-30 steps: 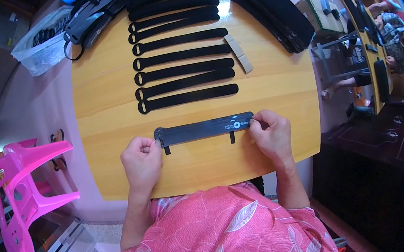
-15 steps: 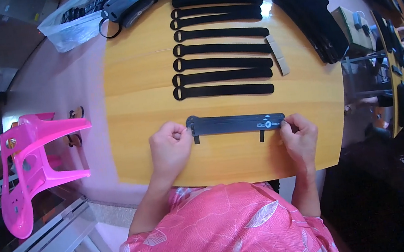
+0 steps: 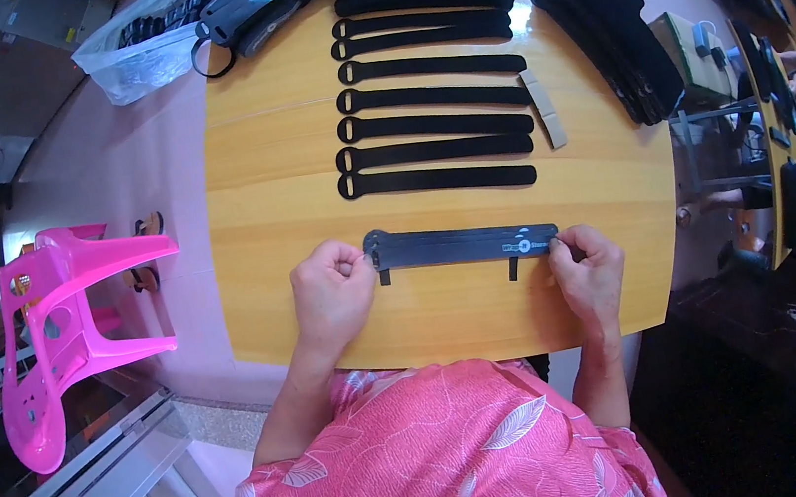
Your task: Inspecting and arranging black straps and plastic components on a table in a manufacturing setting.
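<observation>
Across the near part of the wooden table [image 3: 261, 186] lies a stack of black straps [image 3: 457, 244], smooth side up with pale print near its right end. My left hand [image 3: 329, 292] pinches its left end, where the slotted tabs are. With thumb and finger, my right hand [image 3: 589, 270] grips the opposite end. Two short dark tabs, a left tab [image 3: 385, 278] and a right tab [image 3: 514, 269], poke out below the stack's near edge. Beyond it, several black fuzzy straps [image 3: 439, 180] are laid in rows, their slotted ends to the left.
Cardboard strips [image 3: 543, 108] rest beside the rows' right ends. A pile of black straps [image 3: 610, 34] sits far right; more straps [image 3: 260, 12] are heaped far left by a plastic bag [image 3: 137, 67]. A pink stool [image 3: 69, 319] stands left. Another person's arm [image 3: 747, 196] shows at right.
Almost nothing differs. The whole view has shifted slightly, and both hands keep the same hold on the ends of the strap stack.
</observation>
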`<state>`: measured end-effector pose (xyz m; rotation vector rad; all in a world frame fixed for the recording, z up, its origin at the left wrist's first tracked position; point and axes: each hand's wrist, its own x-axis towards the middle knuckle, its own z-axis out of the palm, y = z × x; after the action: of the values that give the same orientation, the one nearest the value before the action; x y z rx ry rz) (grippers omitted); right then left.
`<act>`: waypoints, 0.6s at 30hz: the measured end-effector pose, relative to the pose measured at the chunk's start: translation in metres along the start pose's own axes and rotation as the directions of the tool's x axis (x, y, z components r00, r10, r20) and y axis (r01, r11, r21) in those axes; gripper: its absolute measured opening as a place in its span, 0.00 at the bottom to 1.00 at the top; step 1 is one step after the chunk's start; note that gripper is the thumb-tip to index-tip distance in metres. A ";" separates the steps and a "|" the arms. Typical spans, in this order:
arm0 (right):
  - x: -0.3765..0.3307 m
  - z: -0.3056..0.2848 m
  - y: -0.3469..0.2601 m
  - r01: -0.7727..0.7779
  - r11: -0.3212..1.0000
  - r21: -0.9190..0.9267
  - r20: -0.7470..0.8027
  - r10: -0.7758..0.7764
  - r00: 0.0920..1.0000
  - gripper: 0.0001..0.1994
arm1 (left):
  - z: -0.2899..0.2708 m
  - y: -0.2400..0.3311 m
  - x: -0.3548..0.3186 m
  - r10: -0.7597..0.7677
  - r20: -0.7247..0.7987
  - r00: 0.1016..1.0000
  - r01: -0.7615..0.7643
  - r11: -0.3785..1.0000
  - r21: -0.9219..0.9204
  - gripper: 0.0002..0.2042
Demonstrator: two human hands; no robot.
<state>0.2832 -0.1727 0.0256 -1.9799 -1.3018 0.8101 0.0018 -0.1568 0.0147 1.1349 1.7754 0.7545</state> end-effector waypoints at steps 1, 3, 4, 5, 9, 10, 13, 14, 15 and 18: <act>0.000 0.000 0.001 -0.001 1.000 -0.001 -0.001 0.001 1.000 0.04 | 0.000 0.001 0.000 0.001 0.002 1.000 -0.001 1.000 0.000 0.04; 0.000 0.001 0.003 0.066 0.998 -0.010 -0.013 -0.067 0.998 0.04 | -0.001 0.005 -0.001 -0.025 0.000 1.000 0.025 1.000 -0.005 0.04; 0.000 0.001 0.002 0.066 0.998 -0.011 -0.014 -0.066 0.998 0.04 | 0.000 0.005 -0.001 -0.025 0.002 1.000 0.025 1.000 -0.006 0.04; 0.000 0.001 0.001 0.030 1.000 -0.006 -0.006 -0.030 1.000 0.04 | 0.000 0.003 0.000 -0.020 -0.004 1.000 0.020 1.000 0.008 0.04; 0.001 -0.002 -0.002 -0.029 1.000 0.003 0.014 0.029 0.999 0.04 | 0.001 0.007 -0.001 -0.018 0.001 1.000 0.018 1.000 0.020 0.04; 0.001 -0.003 -0.002 -0.030 1.000 0.002 0.012 0.030 0.999 0.04 | 0.002 0.006 0.000 -0.018 0.003 1.000 0.018 1.000 0.020 0.04; 0.000 -0.004 -0.002 -0.026 1.000 0.006 0.001 0.026 1.000 0.04 | 0.003 0.001 0.002 0.020 0.013 1.000 -0.020 0.998 0.065 0.04; 0.000 -0.004 0.000 -0.032 0.999 0.020 -0.004 0.032 0.999 0.04 | 0.005 0.002 0.002 0.011 0.012 1.000 -0.012 0.998 0.056 0.04; 0.000 -0.004 0.002 -0.039 0.999 0.033 -0.013 0.040 0.999 0.04 | 0.006 0.003 0.003 0.004 0.015 1.000 -0.005 0.999 0.045 0.05; 0.002 -0.001 0.004 0.015 1.000 0.013 0.010 -0.015 1.000 0.05 | 0.003 -0.009 0.004 0.042 -0.060 0.997 -0.036 0.995 0.091 0.04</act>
<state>0.2867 -0.1722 0.0224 -1.9558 -1.3130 0.8204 0.0000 -0.1566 0.0047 1.2204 1.8594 0.7462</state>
